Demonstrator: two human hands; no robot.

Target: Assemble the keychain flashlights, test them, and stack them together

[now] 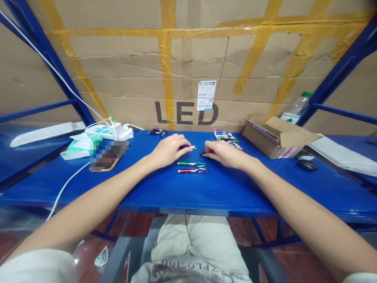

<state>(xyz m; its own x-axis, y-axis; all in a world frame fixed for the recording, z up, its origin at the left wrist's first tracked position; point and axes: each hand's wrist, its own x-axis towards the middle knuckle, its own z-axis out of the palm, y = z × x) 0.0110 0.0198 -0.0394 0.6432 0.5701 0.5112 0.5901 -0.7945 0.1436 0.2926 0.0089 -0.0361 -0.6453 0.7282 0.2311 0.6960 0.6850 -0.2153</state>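
At the frame's centre, the left hand (pixel 170 151) pinches a pen (pixel 193 147), mostly hidden by the fingers. The right hand (pixel 223 153) narrowly grips a dark piece (pixel 202 154), too covered to make out, and partly hides a pile of pens (pixel 223 135). Below centre lie a green pen (pixel 187 164) and a red pen (pixel 187 171); blue table (pixel 203 194) gives room down to its front edge.
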